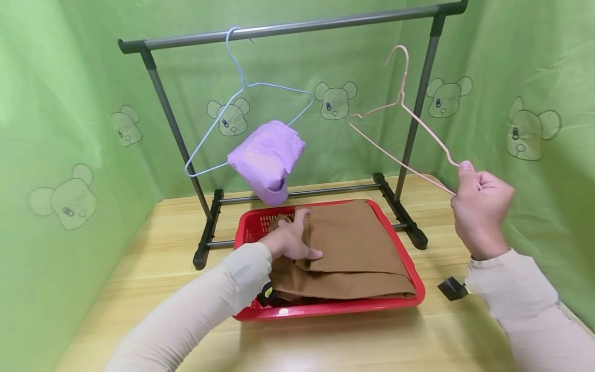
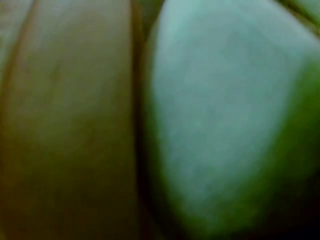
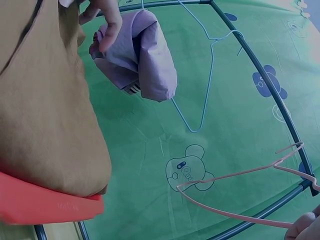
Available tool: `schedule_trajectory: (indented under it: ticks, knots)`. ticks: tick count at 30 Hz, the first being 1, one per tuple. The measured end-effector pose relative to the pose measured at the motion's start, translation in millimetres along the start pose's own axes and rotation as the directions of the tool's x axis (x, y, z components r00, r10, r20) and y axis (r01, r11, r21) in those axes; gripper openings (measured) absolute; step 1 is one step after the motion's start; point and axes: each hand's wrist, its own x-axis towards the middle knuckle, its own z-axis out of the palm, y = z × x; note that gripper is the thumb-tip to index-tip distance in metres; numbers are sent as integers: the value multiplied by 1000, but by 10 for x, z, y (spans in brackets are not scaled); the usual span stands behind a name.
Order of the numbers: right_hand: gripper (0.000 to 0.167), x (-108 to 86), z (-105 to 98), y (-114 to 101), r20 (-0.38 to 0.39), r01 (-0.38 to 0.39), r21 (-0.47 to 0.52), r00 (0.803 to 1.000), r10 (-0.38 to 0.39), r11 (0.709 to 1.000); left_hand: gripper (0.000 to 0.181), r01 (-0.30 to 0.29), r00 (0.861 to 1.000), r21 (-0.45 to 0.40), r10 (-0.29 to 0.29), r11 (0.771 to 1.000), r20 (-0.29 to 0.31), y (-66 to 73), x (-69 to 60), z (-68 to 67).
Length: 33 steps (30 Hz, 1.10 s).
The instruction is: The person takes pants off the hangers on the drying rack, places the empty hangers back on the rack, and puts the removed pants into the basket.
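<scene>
In the head view my left hand [image 1: 292, 238] reaches into a red basket [image 1: 241, 227], thumb and forefinger spread apart, over folded brown cloth [image 1: 353, 232]. Its other fingers are partly hidden. My right hand [image 1: 483, 206] grips one end of a pink wire hanger [image 1: 429, 126], held up at the right with its hook at the top. In the right wrist view the same hanger [image 3: 235, 216] runs to my right fingers at the lower right corner. A folded purple cloth [image 1: 269, 155] hangs on the lower bar of a blue hanger [image 1: 216, 121].
The blue hanger hooks onto the rail of a grey metal rack [image 1: 325, 23], which stands behind the basket on a wooden tabletop [image 1: 153, 289]. Green curtains [image 1: 42, 129] with bear drawings enclose the sides and back. The left wrist view is a dark blur.
</scene>
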Motion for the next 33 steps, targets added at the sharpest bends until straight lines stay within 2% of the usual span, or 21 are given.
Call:
schedule_trajectory:
  ticks: [4, 7, 14, 21, 26, 33]
  knots:
    - [52, -2, 3, 3, 3, -10, 16, 1000, 10, 1000, 81, -67, 996, 109, 60, 992, 67, 4, 24, 61]
    - [52, -5, 0, 7, 9, -17, 15, 1000, 17, 1000, 70, -87, 991, 160, 69, 983, 117, 5, 51, 99]
    - [52, 6, 9, 26, 8, 1, -3, 1000, -1, 1000, 70, -63, 988, 294, 19, 954, 151, 30, 91, 187]
    - [52, 15, 24, 15, 0, 14, -10, 1000, -14, 1000, 76, -5, 985, 321, -52, 947, 167, 9, 145, 230]
    - [52, 5, 50, 9, 0, 14, 14, 1000, -14, 1000, 73, 24, 981, 330, -85, 944, 172, -77, 173, 304]
    - [52, 5, 83, 20, -1, 22, 30, 1000, -22, 999, 70, 21, 981, 298, -78, 954, 177, -193, 193, 387]
